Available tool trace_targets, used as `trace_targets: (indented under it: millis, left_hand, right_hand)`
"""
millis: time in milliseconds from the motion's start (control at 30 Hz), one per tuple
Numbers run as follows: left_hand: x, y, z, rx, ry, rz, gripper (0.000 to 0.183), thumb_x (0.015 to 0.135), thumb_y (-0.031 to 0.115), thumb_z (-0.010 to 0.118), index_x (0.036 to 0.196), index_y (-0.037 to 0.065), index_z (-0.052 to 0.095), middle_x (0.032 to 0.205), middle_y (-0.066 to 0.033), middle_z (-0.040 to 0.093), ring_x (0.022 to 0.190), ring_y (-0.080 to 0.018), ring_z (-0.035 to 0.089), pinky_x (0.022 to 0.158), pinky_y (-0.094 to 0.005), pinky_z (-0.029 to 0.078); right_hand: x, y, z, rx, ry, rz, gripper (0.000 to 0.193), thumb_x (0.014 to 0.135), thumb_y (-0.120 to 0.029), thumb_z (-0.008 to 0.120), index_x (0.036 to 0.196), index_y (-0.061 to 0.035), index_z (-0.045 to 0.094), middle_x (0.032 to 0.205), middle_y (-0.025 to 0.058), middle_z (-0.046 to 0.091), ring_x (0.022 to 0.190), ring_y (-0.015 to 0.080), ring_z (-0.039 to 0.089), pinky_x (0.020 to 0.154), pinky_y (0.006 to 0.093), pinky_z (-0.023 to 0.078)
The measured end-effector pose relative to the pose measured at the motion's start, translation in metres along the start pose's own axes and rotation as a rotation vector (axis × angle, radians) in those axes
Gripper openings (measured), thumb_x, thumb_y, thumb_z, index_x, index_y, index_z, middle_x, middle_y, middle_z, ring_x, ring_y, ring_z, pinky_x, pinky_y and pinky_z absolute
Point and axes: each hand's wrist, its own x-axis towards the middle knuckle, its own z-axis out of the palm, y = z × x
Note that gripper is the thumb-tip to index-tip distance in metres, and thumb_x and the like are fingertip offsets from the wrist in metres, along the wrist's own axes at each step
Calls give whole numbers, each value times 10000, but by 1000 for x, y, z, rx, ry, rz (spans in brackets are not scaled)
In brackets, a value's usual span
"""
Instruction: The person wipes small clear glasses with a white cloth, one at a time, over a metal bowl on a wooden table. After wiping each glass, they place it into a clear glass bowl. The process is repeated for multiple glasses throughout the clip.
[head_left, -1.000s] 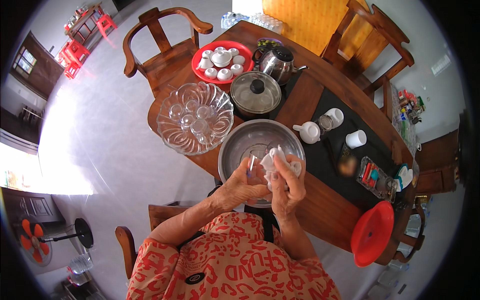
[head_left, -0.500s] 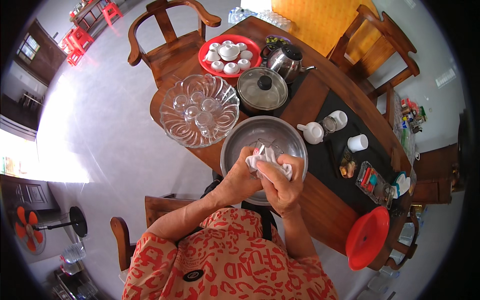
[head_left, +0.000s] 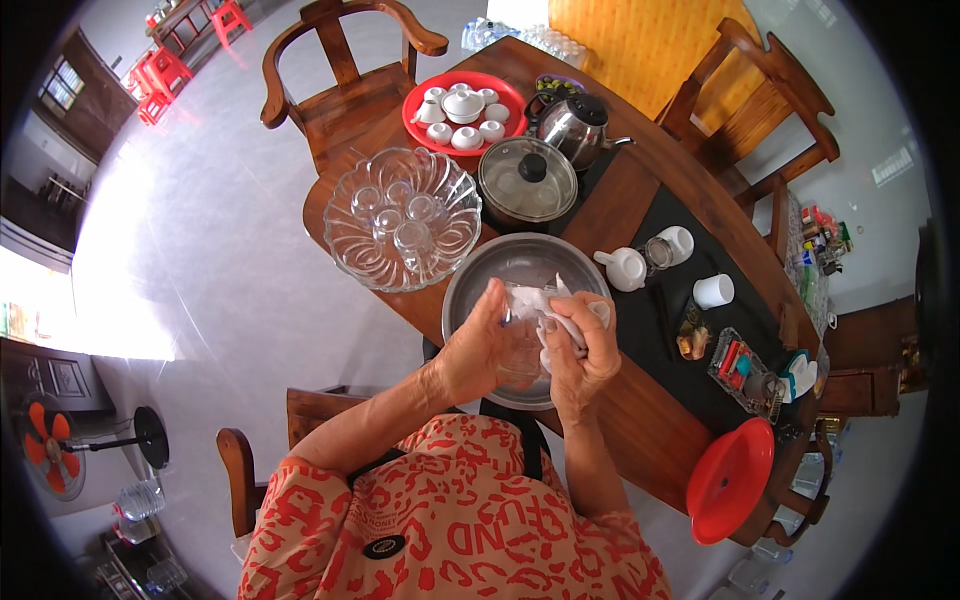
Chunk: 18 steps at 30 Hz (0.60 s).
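I see the left hand (head_left: 478,350) gripping a clear glass (head_left: 520,355) over the steel basin (head_left: 480,280), while the right hand (head_left: 580,355) pinches a white cloth (head_left: 550,310) against it.

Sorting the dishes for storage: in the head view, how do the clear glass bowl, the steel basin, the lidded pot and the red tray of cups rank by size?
1. Clear scalloped glass bowl and round steel basin: alike, unranked.
2. Red round tray of white cups.
3. Glass-lidded pot.
The tray and pot lie farther away, so both look smaller.
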Motion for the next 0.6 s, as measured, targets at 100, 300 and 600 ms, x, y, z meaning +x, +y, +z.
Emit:
trace_targets:
  millis: [100,300,600]
  left_hand:
    - [4,2,3,-71,64,60,522,922,611,377,1179,179,518,1129,-44,593,1008,-203,577,811,-402,480]
    - [10,-3,-22,-121,-6,132,436,901,590,463,1083,201,543,1016,-34,597,965,-209,576,828,-416,477]
    - [11,2,-3,-67,193,66,464,845,646,513,1048,230,541,1057,-27,592,1009,-195,563,824,-393,464]
  right_hand:
    - [-6,1,1,-98,-71,-98,306,669,-11,766,947,-90,664,941,71,521,813,176,529,645,297,454]
    - [-26,2,6,-243,-152,-267,336,632,-29,791,896,-100,595,913,97,502,808,252,527,667,342,457]
    - [-14,7,8,130,3,325,222,767,42,618,979,3,564,936,140,566,775,230,580,661,304,476]
